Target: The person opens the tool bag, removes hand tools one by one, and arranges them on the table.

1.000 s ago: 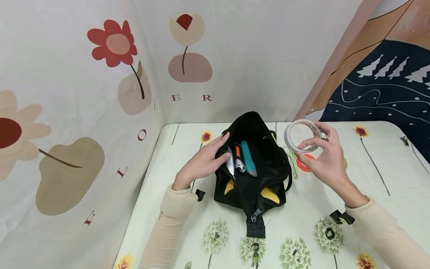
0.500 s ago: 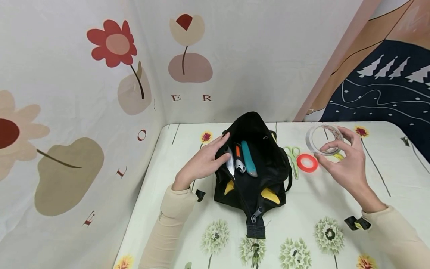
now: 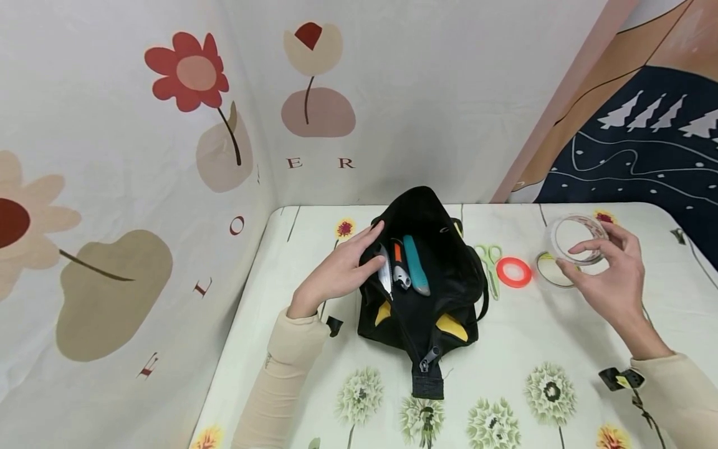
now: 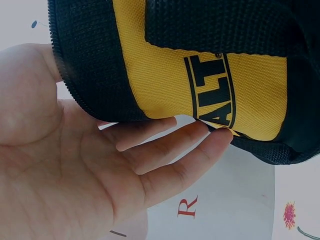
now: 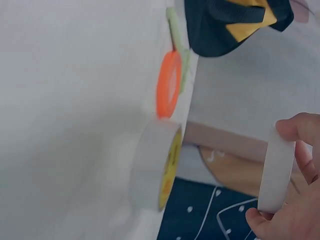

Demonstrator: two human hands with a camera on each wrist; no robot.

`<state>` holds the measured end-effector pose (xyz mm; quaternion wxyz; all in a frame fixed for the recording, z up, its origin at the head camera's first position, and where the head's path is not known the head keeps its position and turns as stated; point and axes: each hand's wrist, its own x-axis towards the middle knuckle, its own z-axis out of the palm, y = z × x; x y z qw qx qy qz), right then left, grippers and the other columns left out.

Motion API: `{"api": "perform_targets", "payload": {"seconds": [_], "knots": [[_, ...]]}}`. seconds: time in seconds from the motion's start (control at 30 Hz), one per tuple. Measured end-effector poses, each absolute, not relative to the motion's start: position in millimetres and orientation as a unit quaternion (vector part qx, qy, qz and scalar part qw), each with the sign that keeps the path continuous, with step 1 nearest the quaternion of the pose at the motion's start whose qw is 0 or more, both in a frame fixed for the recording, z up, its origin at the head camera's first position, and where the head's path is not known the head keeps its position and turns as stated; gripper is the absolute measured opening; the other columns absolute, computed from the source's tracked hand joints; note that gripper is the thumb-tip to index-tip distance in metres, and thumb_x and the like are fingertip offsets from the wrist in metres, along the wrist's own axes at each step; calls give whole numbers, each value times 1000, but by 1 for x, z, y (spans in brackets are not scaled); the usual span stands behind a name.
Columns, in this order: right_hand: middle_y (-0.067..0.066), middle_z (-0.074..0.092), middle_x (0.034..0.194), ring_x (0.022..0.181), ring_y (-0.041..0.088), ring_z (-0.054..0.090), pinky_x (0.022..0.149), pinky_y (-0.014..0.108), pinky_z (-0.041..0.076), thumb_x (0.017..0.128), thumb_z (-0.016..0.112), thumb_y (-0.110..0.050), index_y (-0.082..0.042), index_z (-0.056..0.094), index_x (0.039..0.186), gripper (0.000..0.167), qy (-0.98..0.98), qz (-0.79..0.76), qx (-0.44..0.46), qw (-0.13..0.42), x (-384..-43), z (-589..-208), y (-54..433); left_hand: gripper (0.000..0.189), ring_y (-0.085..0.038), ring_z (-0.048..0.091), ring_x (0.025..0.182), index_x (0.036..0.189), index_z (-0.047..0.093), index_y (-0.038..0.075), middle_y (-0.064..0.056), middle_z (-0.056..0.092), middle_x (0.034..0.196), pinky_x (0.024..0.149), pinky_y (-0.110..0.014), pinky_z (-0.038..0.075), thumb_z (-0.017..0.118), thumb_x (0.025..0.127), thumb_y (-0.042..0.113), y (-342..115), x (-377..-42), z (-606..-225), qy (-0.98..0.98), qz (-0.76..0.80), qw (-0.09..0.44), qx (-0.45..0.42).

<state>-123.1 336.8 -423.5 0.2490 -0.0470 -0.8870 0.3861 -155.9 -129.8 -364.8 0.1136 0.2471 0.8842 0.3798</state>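
A black and yellow tool bag (image 3: pixel 404 324) stands on the table with its zipped top spread wide. My left hand (image 3: pixel 339 265) grips its left rim, thumb at the opening and fingers along the outer yellow panel (image 4: pixel 160 95). Inside lie a teal-handled tool (image 3: pixel 416 265), an orange and black tool (image 3: pixel 400 268) and a silver one (image 3: pixel 384 271), perhaps cutters. To the right, my right hand (image 3: pixel 614 287) pinches a roll of white or clear tape (image 5: pixel 276 172) by its edges, raised above the table. Below it another wide tape roll (image 5: pixel 150 165) rests on the table.
Between the bag and the right hand lie green scissors (image 3: pixel 493 277) and a thin red tape roll (image 3: pixel 500 272). A black strap with a zipper pull (image 3: pixel 429 362) points toward me. Printed cloth walls (image 3: pixel 426 125) rise behind the table and at left.
My right hand has carried the tape roll rightward, away from the bag, uncovering the red tape roll and part of the other wide roll. The left hand and bag have stayed put.
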Motion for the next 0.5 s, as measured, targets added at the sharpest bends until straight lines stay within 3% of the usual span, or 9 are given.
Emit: {"api": "perform_targets", "payload": {"seconds": [0.23, 0.5], "knots": [[22, 40, 171, 161, 38, 34, 131, 42, 23, 84, 84, 8, 13, 70, 111, 31, -892, 379, -78, 235, -119, -431, 357, 72, -34, 19, 170, 178, 22, 11, -16, 21, 183, 137, -53, 21, 56, 116, 25, -129, -156, -364, 884, 381, 117, 245], [23, 40, 170, 160, 40, 35, 130, 43, 24, 84, 85, 8, 10, 67, 117, 38, -898, 363, -110, 222, -120, -441, 378, 72, -33, 19, 170, 178, 23, 11, -17, 22, 183, 137, -53, 21, 57, 116, 25, -129, -155, -364, 885, 381, 119, 240]]}}
